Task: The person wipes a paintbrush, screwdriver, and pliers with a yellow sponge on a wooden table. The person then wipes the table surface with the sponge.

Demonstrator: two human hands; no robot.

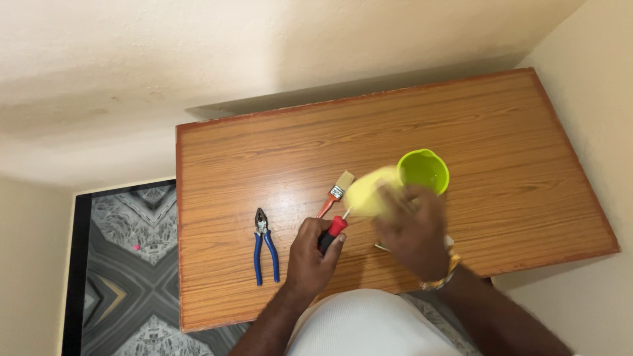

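White cloth of the person's clothing fills the bottom middle of the frame, with both forearms rising from it. At lower centre the left hand [308, 254] has its grip closed round the red-and-black handle of a screwdriver [333, 232], whose thin shaft points up and to the right. Just right of it, the right hand [412, 231], blurred, holds a yellow cloth [370, 192] against the tip of that shaft; its grip is closed on the cloth, and a gold-coloured bracelet [440, 277] sits on its wrist. Touching the cloth's upper right edge in the picture is a lime-green cup [424, 170], standing upright on the wooden surface [264, 151] right of centre. A paintbrush [335, 193] with an orange handle lies slanted just left of the cloth. Blue-handled pliers [265, 245] lie left of the left hand, near it but apart. Patterned grey floor [125, 264] shows at lower left.
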